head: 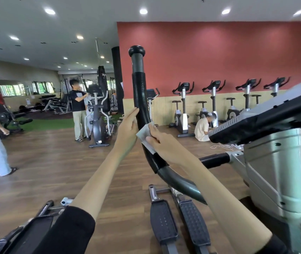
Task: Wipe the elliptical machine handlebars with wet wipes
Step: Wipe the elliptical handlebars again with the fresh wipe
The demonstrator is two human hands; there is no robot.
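White wipe (144, 134) under right fingers (153, 127), against handlebar (140, 92)

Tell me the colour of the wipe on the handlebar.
White; the wipe shows best in the head view, against the black handlebar.

Wood-plank floor (54, 171) carries the elliptical machine (274, 171) near right, a second elliptical (98, 125) far left of centre beside a green turf patch (45, 123), a row of exercise bikes (182, 116) along the far wall, plus a seated person (203, 129) and loose white cables (224, 146) far right.
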